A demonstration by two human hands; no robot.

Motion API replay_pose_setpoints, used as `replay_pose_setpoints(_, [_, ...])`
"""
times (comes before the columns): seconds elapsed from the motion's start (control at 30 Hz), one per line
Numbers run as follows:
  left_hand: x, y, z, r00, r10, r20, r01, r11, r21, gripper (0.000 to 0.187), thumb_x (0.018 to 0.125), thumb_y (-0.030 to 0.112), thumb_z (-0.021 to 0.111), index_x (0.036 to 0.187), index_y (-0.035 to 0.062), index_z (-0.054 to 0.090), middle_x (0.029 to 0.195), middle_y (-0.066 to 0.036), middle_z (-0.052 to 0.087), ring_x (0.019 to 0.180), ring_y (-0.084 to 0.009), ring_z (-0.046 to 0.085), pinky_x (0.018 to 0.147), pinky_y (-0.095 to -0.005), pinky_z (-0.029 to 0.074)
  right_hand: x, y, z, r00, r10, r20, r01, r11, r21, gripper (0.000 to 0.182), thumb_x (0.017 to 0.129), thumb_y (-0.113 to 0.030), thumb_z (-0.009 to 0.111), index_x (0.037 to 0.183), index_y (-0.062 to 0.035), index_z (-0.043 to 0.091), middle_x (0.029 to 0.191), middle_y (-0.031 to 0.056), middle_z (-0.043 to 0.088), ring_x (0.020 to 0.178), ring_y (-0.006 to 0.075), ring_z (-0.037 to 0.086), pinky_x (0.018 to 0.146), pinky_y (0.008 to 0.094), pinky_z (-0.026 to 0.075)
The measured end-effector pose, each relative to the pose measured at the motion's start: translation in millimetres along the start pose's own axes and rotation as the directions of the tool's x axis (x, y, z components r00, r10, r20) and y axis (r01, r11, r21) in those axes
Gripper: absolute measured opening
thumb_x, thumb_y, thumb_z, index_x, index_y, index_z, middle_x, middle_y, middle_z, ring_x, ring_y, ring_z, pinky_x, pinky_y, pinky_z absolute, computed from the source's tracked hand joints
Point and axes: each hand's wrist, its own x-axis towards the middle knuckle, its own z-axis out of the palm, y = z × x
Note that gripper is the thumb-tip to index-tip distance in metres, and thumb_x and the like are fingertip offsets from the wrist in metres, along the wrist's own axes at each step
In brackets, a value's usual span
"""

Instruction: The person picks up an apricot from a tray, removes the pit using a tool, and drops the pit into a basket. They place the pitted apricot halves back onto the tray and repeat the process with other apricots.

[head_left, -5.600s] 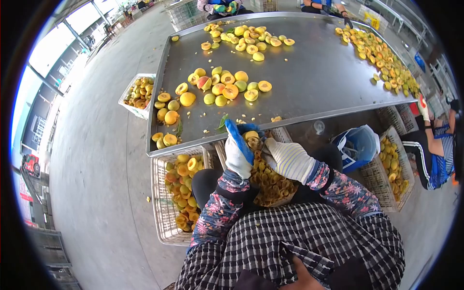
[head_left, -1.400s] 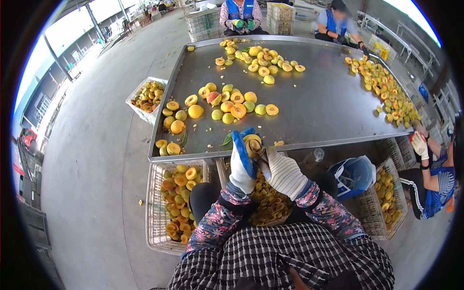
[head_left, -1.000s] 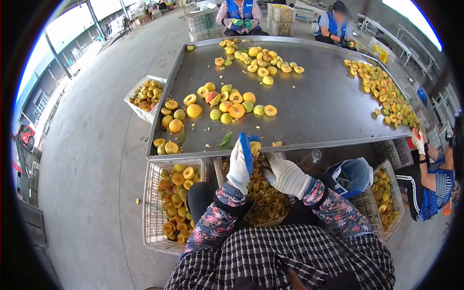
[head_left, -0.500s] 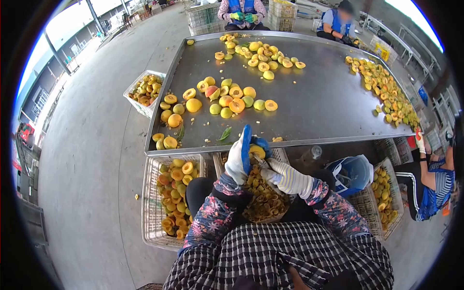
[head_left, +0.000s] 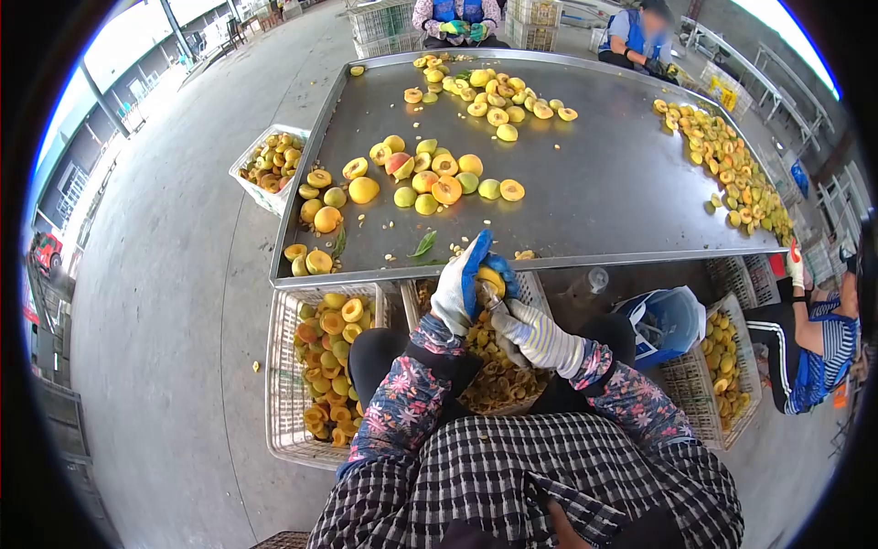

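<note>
My left hand (head_left: 465, 285), in a white and blue glove, holds a yellow peach half (head_left: 491, 280) just off the front edge of the metal table (head_left: 585, 220). Against the fruit, my right hand (head_left: 541, 337), in a striped white glove, is closed round a small metal tool (head_left: 489, 297), mostly hidden by the fingers. Below both hands stands a crate with fruit scraps (head_left: 498, 371). Whole and halved peaches (head_left: 446, 189) lie on the table, with a green leaf (head_left: 424, 244) near its front edge.
A crate of peach halves (head_left: 279, 384) stands left of my legs, another crate (head_left: 267, 197) beyond it. On the right are a blue bucket (head_left: 672, 320) and a fruit crate (head_left: 732, 366). Two people sit across the table; another person (head_left: 814, 348) sits at right.
The view has shifted slightly. My left hand has tilted, and the peach half and the tool in my right hand have turned a little.
</note>
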Motion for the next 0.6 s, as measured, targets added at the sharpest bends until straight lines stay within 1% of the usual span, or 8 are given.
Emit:
replay_pose_setpoints(0.07, [1, -4, 3, 0.999, -0.002, -0.038, -0.001, 0.997, -0.079, 0.040, 0.104, 0.037, 0.046, 0.099, -0.0004, 0.058, 0.076, -0.014, 0.063, 0.068, -0.0275, 0.065, 0.069, -0.0411, 0.056, -4, -24, -3, 0.951, 0.273, 0.145, -0.304, 0.911, 0.279, 0.033, 0.102, -0.023, 0.054, 0.129, -0.0054, 0.052, 0.084, 0.0010, 0.058, 0.069, 0.0114, 0.058, 0.064, 0.0265, 0.046])
replay_pose_setpoints(0.17, [5, -10, 3, 0.993, -0.051, -0.109, 0.026, 0.975, -0.221, 0.039, 0.101, 0.039, 0.053, 0.092, 0.0017, 0.060, 0.074, -0.013, 0.063, 0.067, -0.0288, 0.065, 0.065, -0.0434, 0.057, -5, -29, 7, 0.978, 0.208, 0.016, -0.208, 0.965, 0.162, 0.029, 0.101, -0.019, 0.053, 0.126, -0.0030, 0.051, 0.090, 0.0047, 0.061, 0.074, 0.0187, 0.062, 0.068, 0.0335, 0.050])
replay_pose_setpoints(0.2, [9, -12, 2, 0.989, -0.079, -0.121, 0.044, 0.963, -0.264, 0.039, 0.100, 0.040, 0.055, 0.089, 0.0027, 0.061, 0.074, -0.013, 0.063, 0.066, -0.0293, 0.065, 0.064, -0.0439, 0.057, 0, -21, 8, 0.994, -0.086, -0.070, 0.081, 0.994, -0.070, 0.029, 0.101, -0.018, 0.054, 0.125, -0.0025, 0.050, 0.091, 0.0070, 0.062, 0.074, 0.0226, 0.063, 0.068, 0.0359, 0.051])
replay_pose_setpoints(0.23, [11, -13, 2, 0.985, -0.107, -0.133, 0.062, 0.950, -0.307, 0.039, 0.099, 0.040, 0.057, 0.086, 0.0036, 0.061, 0.073, -0.012, 0.063, 0.066, -0.0298, 0.064, 0.062, -0.0445, 0.057, 8, -9, 8, 0.920, -0.383, -0.084, 0.340, 0.887, -0.313, 0.028, 0.100, -0.017, 0.054, 0.124, -0.0020, 0.049, 0.091, 0.0093, 0.063, 0.075, 0.0266, 0.064, 0.068, 0.0383, 0.051])
replay_pose_setpoints(0.27, [12, -15, 3, 0.975, -0.122, -0.185, 0.056, 0.943, -0.329, 0.039, 0.097, 0.042, 0.061, 0.080, 0.0068, 0.062, 0.072, -0.011, 0.063, 0.064, -0.0302, 0.064, 0.061, -0.0448, 0.058, 14, 0, 7, 0.767, -0.642, -0.018, 0.536, 0.654, -0.534, 0.028, 0.100, -0.015, 0.054, 0.123, -0.0016, 0.049, 0.092, 0.0117, 0.064, 0.075, 0.0305, 0.065, 0.067, 0.0406, 0.051])
replay_pose_setpoints(0.4, [6, -10, 14, 0.967, -0.139, -0.212, 0.045, 0.916, -0.398, 0.037, 0.097, 0.042, 0.059, 0.080, 0.0093, 0.062, 0.077, -0.009, 0.064, 0.069, -0.0286, 0.065, 0.066, -0.0459, 0.058, 7, 9, 8, 0.859, -0.507, -0.066, 0.377, 0.715, -0.588, 0.034, 0.096, -0.012, 0.058, 0.124, -0.0003, 0.043, 0.097, 0.0243, 0.063, 0.085, 0.0446, 0.064, 0.069, 0.0455, 0.051])
replay_pose_setpoints(0.47, [7, -11, 15, 0.970, -0.119, -0.210, 0.017, 0.901, -0.433, 0.036, 0.097, 0.042, 0.059, 0.080, 0.0108, 0.061, 0.079, -0.008, 0.064, 0.073, -0.0277, 0.065, 0.070, -0.0461, 0.058, 5, 12, 6, 0.864, -0.499, -0.075, 0.359, 0.714, -0.601, 0.033, 0.095, -0.012, 0.058, 0.123, -0.0002, 0.043, 0.095, 0.0236, 0.064, 0.082, 0.0442, 0.065, 0.067, 0.0463, 0.052])
replay_pose_setpoints(0.6, [10, -14, 9, 0.982, -0.169, -0.088, 0.084, 0.800, -0.594, 0.033, 0.098, 0.041, 0.058, 0.083, 0.0113, 0.060, 0.079, -0.007, 0.062, 0.078, -0.0264, 0.063, 0.078, -0.0461, 0.057, -2, 2, 0, 0.841, -0.541, -0.027, 0.403, 0.658, -0.636, 0.035, 0.093, -0.014, 0.063, 0.119, -0.0015, 0.044, 0.092, 0.0206, 0.067, 0.078, 0.0423, 0.066, 0.064, 0.0466, 0.052])
